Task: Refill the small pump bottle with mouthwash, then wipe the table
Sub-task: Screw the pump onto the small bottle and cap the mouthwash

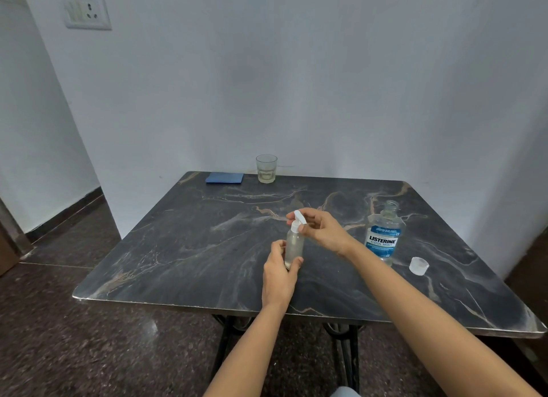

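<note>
Left hand [278,273] grips the small clear plastic pump bottle [294,245]; right hand [321,229] pinches its white pump head [298,220]. Cross-threading risks leaks; the uncapped mouthwash bottle [384,233] could tip.

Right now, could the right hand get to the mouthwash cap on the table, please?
Probably yes: the cap lies alone on bare table beside the right forearm, nothing between. But the right hand is pinching the pump head and would have to release it.
</note>
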Demonstrator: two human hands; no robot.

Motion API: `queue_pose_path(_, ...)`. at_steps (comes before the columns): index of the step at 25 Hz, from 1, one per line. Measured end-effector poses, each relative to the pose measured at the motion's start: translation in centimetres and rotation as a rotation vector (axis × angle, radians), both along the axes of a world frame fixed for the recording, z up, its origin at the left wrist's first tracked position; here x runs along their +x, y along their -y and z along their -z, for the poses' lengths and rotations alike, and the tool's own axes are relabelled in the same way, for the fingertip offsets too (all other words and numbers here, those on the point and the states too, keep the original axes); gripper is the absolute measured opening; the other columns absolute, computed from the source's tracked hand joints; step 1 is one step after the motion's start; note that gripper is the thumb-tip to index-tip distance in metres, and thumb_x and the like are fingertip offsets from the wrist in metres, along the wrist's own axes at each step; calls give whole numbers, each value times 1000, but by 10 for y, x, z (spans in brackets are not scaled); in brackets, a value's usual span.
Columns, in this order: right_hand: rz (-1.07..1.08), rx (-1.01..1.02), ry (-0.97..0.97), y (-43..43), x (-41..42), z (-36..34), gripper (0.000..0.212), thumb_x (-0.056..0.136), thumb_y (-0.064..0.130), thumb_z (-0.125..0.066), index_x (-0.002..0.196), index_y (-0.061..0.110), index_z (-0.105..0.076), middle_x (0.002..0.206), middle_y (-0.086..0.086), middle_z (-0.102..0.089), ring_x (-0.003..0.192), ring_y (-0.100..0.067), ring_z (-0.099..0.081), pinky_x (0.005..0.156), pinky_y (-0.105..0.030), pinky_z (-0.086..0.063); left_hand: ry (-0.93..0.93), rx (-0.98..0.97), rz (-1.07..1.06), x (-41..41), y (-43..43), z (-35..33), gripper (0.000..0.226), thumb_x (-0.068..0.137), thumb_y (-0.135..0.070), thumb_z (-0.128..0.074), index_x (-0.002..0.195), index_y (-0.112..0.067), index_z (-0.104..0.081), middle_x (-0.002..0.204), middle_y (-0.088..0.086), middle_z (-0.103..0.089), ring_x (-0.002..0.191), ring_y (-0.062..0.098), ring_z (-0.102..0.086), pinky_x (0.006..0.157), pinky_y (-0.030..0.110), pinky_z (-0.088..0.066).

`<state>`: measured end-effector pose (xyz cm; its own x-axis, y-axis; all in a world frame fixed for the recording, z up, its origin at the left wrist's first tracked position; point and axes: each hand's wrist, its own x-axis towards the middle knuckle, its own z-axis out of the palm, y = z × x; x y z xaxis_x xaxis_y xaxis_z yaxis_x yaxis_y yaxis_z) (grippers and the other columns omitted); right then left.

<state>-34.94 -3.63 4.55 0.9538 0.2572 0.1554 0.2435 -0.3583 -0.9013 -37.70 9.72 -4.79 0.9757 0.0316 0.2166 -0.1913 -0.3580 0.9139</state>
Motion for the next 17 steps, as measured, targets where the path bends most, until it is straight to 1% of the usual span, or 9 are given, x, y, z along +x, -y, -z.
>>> queue_pose_path(1, 41, -50, 44, -1, 2, 2, 23, 92, 14, -60, 110, 26, -65, 110, 9, -69, 110, -7, -61, 98, -32, -45, -1, 0, 0, 1, 0, 0, 36, 90, -24, -66, 119, -27, -46, 113, -8, -60, 100, 9, -58, 87, 30, -49)
queue_pose_path(3, 156, -136, 128, -6, 3, 7, 20, 90, 16, -62, 107, 26, -67, 106, 10, -69, 105, -6, -60, 95, -29, -44, -2, -6, 0, 2, 0, 1, 36, 89, -24, -66, 119, -28, -46, 113, -7, -61, 101, 11, -59, 87, 31, -51)
queue_pose_path(6, 299, -196, 201, -14, 0, 15, 23, 88, 16, -64, 111, 19, -66, 106, 4, -68, 103, -11, -59, 95, -30, -46, 2, -6, 1, 4, 0, 3, 36, 89, -23, -66, 119, -27, -46, 112, -6, -62, 101, 12, -60, 87, 32, -51)
queue_pose_path(8, 303, -210, 186, -15, -2, 15, 24, 89, 16, -63, 113, 18, -64, 110, 2, -66, 106, -12, -58, 97, -32, -45, -5, -5, 5, 4, 0, 4, 37, 90, -23, -66, 120, -27, -46, 113, -5, -62, 102, 12, -59, 88, 32, -51)
queue_pose_path(10, 250, -212, 139, -12, -2, 8, 23, 89, 15, -64, 112, 19, -65, 113, 4, -66, 110, -11, -57, 98, -32, -42, -6, -4, 1, 3, 0, 4, 38, 90, -24, -66, 122, -28, -46, 114, -5, -61, 102, 13, -59, 90, 35, -51)
queue_pose_path(11, 209, -204, 115, -10, -1, 3, 23, 87, 14, -66, 110, 20, -65, 112, 7, -66, 109, -9, -57, 98, -30, -42, 0, 0, -1, 4, 0, 4, 39, 90, -24, -66, 124, -27, -47, 115, -6, -60, 103, 12, -58, 90, 35, -51)
queue_pose_path(13, 142, -198, 94, -6, -3, -3, 27, 81, 12, -71, 105, 22, -66, 107, 13, -66, 103, -1, -57, 93, -23, -43, 9, 27, -3, 4, 1, 4, 42, 90, -25, -65, 130, -23, -49, 117, -7, -57, 106, 11, -55, 93, 33, -49)
queue_pose_path(15, 162, -202, 105, -8, -5, -4, 29, 76, 11, -75, 102, 22, -68, 102, 15, -66, 97, 5, -58, 84, -15, -42, 17, 71, -2, 4, 2, 3, 41, 91, -26, -64, 129, -18, -53, 116, -6, -54, 106, 12, -54, 92, 32, -48)
queue_pose_path(17, 240, -177, 133, -13, -6, -2, 28, 74, 10, -76, 99, 21, -70, 101, 10, -69, 96, 2, -60, 83, -16, -43, 21, 85, -5, 5, 2, 3, 39, 91, -26, -65, 128, -17, -55, 114, -5, -54, 105, 13, -55, 91, 32, -49)
